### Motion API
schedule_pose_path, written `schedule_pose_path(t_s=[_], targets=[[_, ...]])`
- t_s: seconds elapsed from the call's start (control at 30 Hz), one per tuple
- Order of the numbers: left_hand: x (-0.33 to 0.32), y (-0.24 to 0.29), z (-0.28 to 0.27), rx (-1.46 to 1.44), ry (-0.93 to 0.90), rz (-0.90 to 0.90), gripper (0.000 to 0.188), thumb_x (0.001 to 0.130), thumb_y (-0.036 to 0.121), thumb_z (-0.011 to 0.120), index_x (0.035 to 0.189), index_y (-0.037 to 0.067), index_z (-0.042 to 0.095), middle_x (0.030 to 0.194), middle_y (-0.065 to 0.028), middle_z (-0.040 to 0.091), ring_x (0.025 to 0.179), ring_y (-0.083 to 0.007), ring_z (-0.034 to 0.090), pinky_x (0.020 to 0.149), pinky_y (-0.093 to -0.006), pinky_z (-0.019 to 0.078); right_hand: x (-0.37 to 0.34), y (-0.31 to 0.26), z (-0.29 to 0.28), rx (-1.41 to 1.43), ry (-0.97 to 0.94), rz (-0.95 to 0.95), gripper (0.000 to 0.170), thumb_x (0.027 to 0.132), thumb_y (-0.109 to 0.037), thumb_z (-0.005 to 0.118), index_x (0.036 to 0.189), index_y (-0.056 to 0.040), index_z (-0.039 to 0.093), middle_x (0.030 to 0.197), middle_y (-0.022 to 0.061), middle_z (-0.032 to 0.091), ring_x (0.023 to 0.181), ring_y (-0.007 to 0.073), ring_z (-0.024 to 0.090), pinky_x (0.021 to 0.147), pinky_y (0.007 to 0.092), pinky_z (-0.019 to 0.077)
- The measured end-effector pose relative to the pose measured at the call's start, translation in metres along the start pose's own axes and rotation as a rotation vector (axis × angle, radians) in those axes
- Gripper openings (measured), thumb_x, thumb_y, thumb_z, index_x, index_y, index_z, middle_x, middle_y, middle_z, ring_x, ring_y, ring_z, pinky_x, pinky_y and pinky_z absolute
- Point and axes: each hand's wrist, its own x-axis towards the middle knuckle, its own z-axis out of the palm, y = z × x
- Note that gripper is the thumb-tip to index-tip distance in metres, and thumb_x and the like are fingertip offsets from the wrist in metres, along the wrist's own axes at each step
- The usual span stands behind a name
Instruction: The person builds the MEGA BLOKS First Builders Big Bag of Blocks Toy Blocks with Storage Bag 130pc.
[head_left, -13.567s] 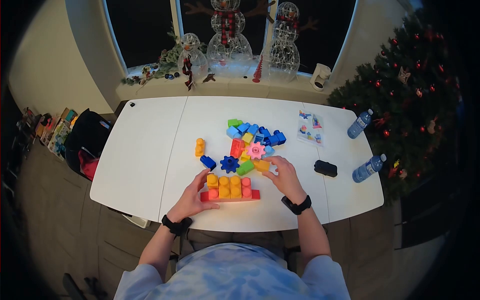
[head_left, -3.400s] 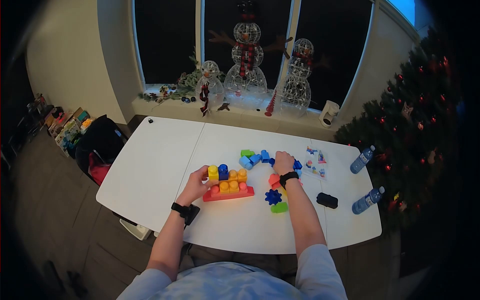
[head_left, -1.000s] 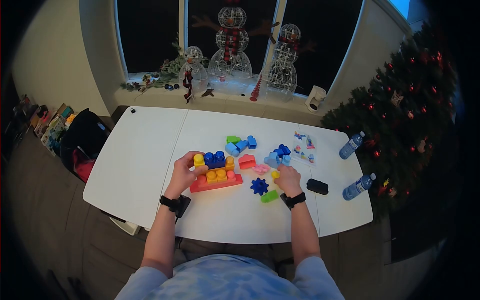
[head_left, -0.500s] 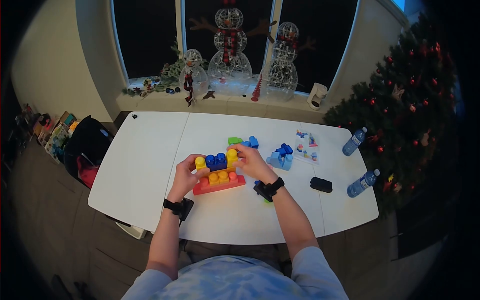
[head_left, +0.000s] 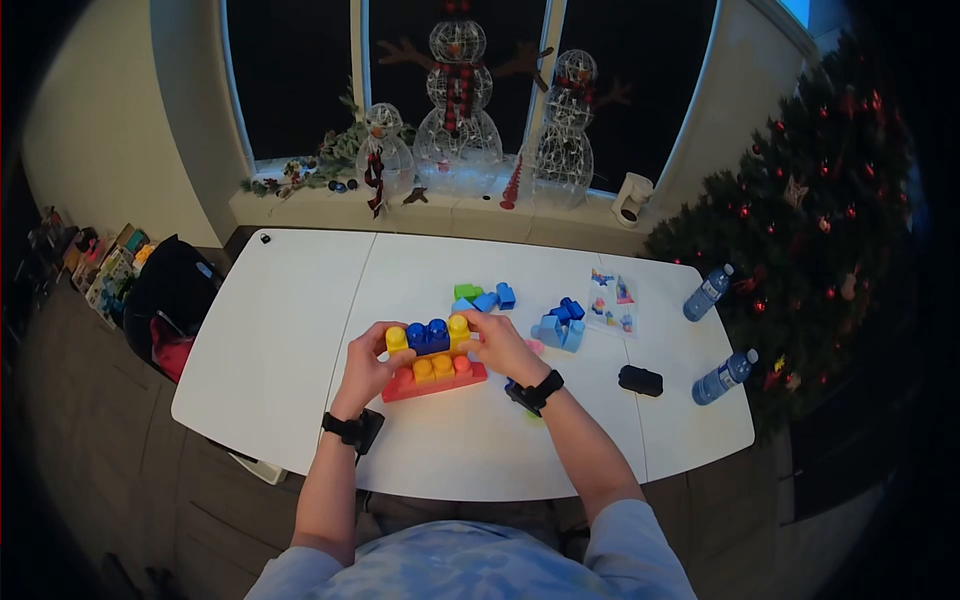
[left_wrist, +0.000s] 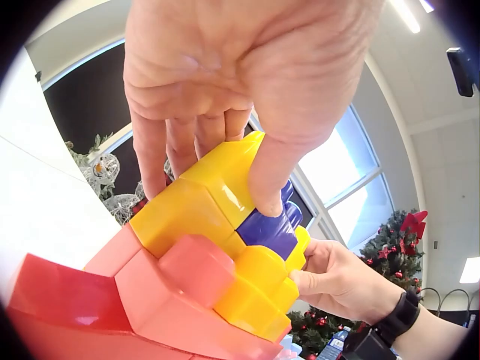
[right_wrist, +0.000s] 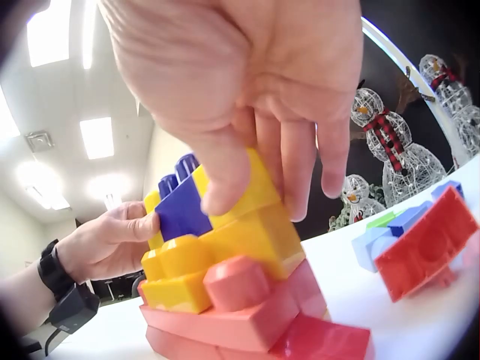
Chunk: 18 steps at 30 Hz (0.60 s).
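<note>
Your left hand [head_left: 368, 366] and right hand [head_left: 502, 346] pinch opposite yellow blocks [head_left: 397, 339], so uneven pressing could pop one loose.

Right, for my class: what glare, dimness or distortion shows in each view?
Head view: dim, corners black, the window frame looking bowed; left wrist view: bright highlight on the topmost yellow brick; right wrist view: ceiling light panels blown out to white.
</note>
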Motion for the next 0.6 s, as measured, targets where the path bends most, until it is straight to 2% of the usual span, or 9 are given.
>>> schedule_pose_path(t_s=[0.03, 0.1, 0.13, 0.2, 0.23, 0.27, 0.33, 0.5, 0.6], targets=[[0.0, -0.001, -0.001, 0.011, -0.009, 0.0, 0.038, 0.088, 0.001, 0.079, 0.123, -0.001, 0.063, 0.112, -0.0088, 0.073, 0.109, -0.0179, 0.07, 0.102, -0.0335, 0.0548, 0.001, -0.004, -0.006, -0.002, 0.001, -0.006, 0.043, 0.085, -0.004, 0.075, 0.126, -0.0062, 0.064, 0.117, 0.0161, 0.072, 0.114, 0.0346, 0.068, 0.096, 0.0407, 0.0543], [-0.004, -0.004, -0.001, 0.019, -0.012, 0.001, 0.038, 0.088, 0.002, 0.079, 0.123, 0.0, 0.064, 0.112, -0.0085, 0.073, 0.11, -0.0183, 0.07, 0.102, -0.0337, 0.0548, 0.005, -0.017, -0.03, -0.14, -0.16, -0.056, 0.046, 0.086, -0.012, 0.078, 0.13, -0.0074, 0.066, 0.122, 0.0163, 0.072, 0.11, 0.0357, 0.07, 0.095, 0.0396, 0.0549], [0.0, -0.003, -0.002, 0.025, -0.01, 0.0, 0.039, 0.088, 0.003, 0.08, 0.123, 0.001, 0.064, 0.113, -0.0082, 0.073, 0.11, -0.0188, 0.07, 0.102, -0.034, 0.0548, 0.024, -0.009, -0.044, -0.152, -0.161, -0.078, 0.046, 0.086, -0.012, 0.078, 0.13, -0.0074, 0.066, 0.122, 0.0163, 0.072, 0.11, 0.0357, 0.07, 0.095, 0.0396, 0.0549], [-0.001, 0.002, -0.003, 0.03, -0.007, -0.011, 0.04, 0.087, 0.005, 0.081, 0.123, 0.002, 0.064, 0.114, -0.0081, 0.073, 0.112, -0.0198, 0.07, 0.102, -0.0343, 0.0547, 0.057, 0.023, -0.062, 0.015, -0.025, 0.007, 0.05, 0.087, -0.021, 0.079, 0.134, -0.0086, 0.066, 0.126, 0.0172, 0.071, 0.11, 0.0354, 0.069, 0.098, 0.0386, 0.0538], [-0.001, 0.004, -0.004, 0.041, -0.011, -0.025, 0.04, 0.087, 0.005, 0.082, 0.123, 0.002, 0.064, 0.114, -0.0085, 0.073, 0.112, -0.02, 0.07, 0.103, -0.0345, 0.0547, 0.071, 0.031, -0.063, 0.002, -0.013, 0.055, 0.046, 0.087, -0.023, 0.078, 0.13, -0.009, 0.068, 0.126, 0.0166, 0.071, 0.117, 0.034, 0.066, 0.103, 0.0405, 0.051], [0.0, 0.003, -0.004, 0.052, -0.016, -0.04, 0.04, 0.087, 0.005, 0.082, 0.123, 0.001, 0.065, 0.115, -0.0088, 0.073, 0.113, -0.0202, 0.07, 0.103, -0.0346, 0.0546, 0.083, 0.048, -0.059, -0.002, -0.013, 0.046, 0.046, 0.087, -0.023, 0.078, 0.13, -0.009, 0.068, 0.126, 0.0166, 0.071, 0.117, 0.034, 0.066, 0.103, 0.0405, 0.051], [0.001, -0.002, -0.003, 0.044, -0.014, -0.041, 0.04, 0.087, 0.005, 0.082, 0.123, 0.002, 0.065, 0.116, -0.0088, 0.073, 0.114, -0.0205, 0.07, 0.104, -0.035, 0.0544, 0.102, 0.077, -0.042, -0.299, -0.078, 0.053, 0.042, 0.086, -0.023, 0.077, 0.126, -0.0103, 0.071, 0.125, 0.0156, 0.071, 0.124, 0.0329, 0.061, 0.107, 0.0422, 0.048], [0.0, -0.004, -0.001, 0.034, 0.003, -0.008, 0.041, 0.086, 0.002, 0.082, 0.122, 0.001, 0.064, 0.117, -0.009, 0.073, 0.113, -0.0205, 0.07, 0.105, -0.035, 0.0543, 0.122, 0.102, -0.009, -0.467, -0.217, 0.089, 0.04, 0.082, -0.009, 0.07, 0.12, -0.018, 0.075, 0.126, 0.0117, 0.07, 0.123, 0.0335, 0.061, 0.107, 0.0437, 0.0494], [-0.001, -0.005, -0.002, 0.025, -0.003, 0.018, 0.04, 0.086, 0.003, 0.082, 0.122, 0.001, 0.064, 0.116, -0.0093, 0.073, 0.113, -0.0205, 0.07, 0.105, -0.035, 0.0544, 0.119, 0.107, -0.006, -0.526, -0.249, 0.08, 0.038, 0.081, -0.005, 0.069, 0.115, -0.0182, 0.076, 0.124, 0.013, 0.07, 0.122, 0.0344, 0.062, 0.105, 0.0442, 0.051]])
